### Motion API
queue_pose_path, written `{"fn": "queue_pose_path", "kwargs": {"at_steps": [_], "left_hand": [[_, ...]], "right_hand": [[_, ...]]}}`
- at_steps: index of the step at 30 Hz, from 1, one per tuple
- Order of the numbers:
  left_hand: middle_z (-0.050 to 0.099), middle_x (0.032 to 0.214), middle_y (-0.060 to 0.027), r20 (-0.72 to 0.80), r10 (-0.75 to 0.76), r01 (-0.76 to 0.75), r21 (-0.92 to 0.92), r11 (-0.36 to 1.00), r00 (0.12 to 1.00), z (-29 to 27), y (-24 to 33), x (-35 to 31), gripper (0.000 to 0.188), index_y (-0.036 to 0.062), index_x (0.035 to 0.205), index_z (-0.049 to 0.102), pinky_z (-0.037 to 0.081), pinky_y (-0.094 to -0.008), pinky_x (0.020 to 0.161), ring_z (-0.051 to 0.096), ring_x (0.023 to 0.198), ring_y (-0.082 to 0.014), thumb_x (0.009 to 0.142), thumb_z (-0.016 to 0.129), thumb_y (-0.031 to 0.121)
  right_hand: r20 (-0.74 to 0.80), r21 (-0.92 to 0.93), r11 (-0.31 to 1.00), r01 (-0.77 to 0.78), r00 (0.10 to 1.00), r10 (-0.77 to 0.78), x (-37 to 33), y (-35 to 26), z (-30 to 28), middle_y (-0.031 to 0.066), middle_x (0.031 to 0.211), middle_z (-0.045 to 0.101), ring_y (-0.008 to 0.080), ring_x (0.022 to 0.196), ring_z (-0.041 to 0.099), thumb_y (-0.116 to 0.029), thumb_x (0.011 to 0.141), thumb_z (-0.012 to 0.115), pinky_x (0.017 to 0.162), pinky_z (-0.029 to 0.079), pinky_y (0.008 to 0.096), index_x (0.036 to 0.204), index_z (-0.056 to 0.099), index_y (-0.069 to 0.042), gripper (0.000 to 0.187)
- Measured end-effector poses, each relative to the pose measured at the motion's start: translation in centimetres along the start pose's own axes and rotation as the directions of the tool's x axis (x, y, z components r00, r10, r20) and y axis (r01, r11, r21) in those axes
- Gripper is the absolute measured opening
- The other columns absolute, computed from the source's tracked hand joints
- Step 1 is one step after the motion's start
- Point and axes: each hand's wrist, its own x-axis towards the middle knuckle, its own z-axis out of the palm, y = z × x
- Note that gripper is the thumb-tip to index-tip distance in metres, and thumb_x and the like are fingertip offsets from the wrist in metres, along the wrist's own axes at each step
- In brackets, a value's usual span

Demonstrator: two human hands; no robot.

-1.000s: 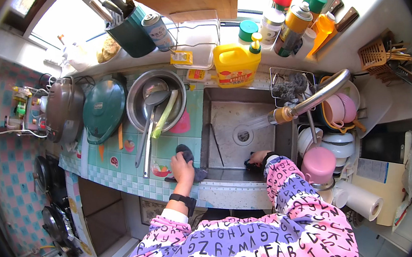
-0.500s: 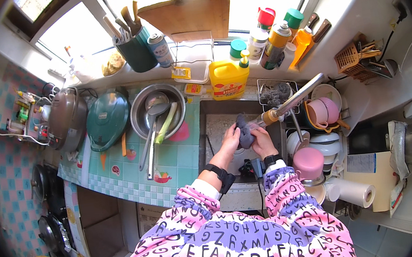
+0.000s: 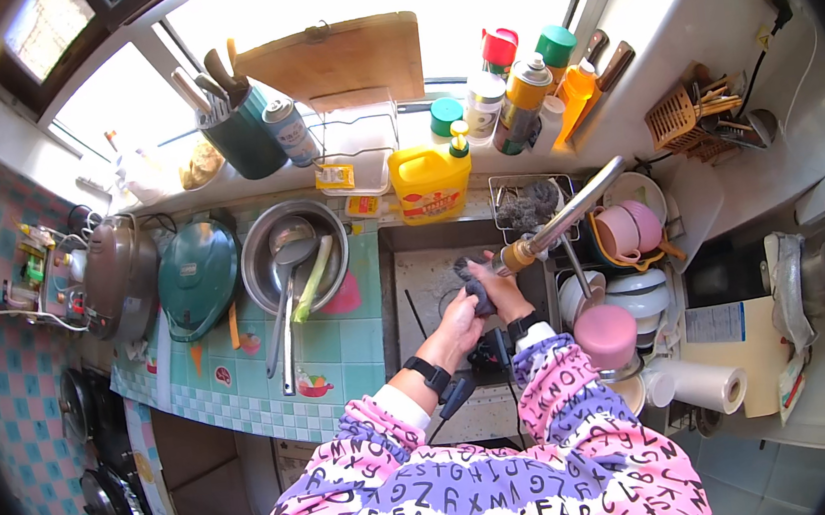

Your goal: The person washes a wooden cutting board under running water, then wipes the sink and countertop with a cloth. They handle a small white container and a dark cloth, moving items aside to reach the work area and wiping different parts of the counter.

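Observation:
Over the sink, both hands grip a dark grey cloth that looks bunched up. My left hand is closed on its near side. My right hand holds its far side, just below the metal faucet; the fingers partly hide the cloth. Whether water is running cannot be made out. Below my wrists a dark device with a cable shows at the sink's near side.
Left of the sink, a steel bowl holds ladles and a green onion. Behind the sink stand a yellow jug and a wire rack with scouring pads. Bowls and a pink pot crowd the right side.
Both hands have turned with the cloth. The right hand has shifted left and reaches farther over the sink; the left sits lower. The whole view has shifted slightly.

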Motion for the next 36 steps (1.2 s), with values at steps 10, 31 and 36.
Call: {"fn": "queue_pose_path", "kwargs": {"at_steps": [10,31,36], "left_hand": [[0.054,0.132,-0.0081,-0.084,0.059,-0.050,0.109,0.993,0.995,2.1,4.9,-0.7,0.053,0.0175,0.155,0.026,0.048,-0.0367,0.097,0.053,0.118,-0.0196,0.105,0.044,0.021],[0.055,0.139,-0.0202,0.141,0.276,-0.238,0.902,0.361,0.951,-3.3,5.4,1.1,0.056,0.0017,0.144,0.043,0.039,-0.0340,0.108,0.051,0.131,-0.0280,0.092,0.062,0.009],[0.046,0.146,-0.0181,-0.333,-0.156,0.276,0.353,0.894,0.930,-1.7,4.2,0.1,0.060,0.0078,0.143,0.045,0.034,-0.0437,0.112,0.042,0.137,-0.0308,0.097,0.050,0.047]], "right_hand": [[0.296,0.127,0.963,-0.237,0.936,0.191,-4.3,-0.6,1.9,0.0088,0.145,0.042,0.0173,0.126,0.046,-0.023,0.104,0.046,0.103,0.041,0.0301,0.155,0.022,-0.011,0.058],[0.216,0.470,0.801,-0.370,0.928,0.303,1.0,2.7,-4.9,0.0109,0.107,0.066,0.0254,0.102,0.063,-0.005,0.091,0.056,0.088,0.051,0.0463,0.113,0.060,-0.004,0.022],[0.239,0.579,0.730,-0.363,0.932,0.273,-1.4,-0.6,-1.9,0.0115,0.113,0.065,0.0257,0.104,0.063,0.000,0.090,0.058,0.092,0.051,0.0427,0.116,0.059,-0.004,0.027]]}}
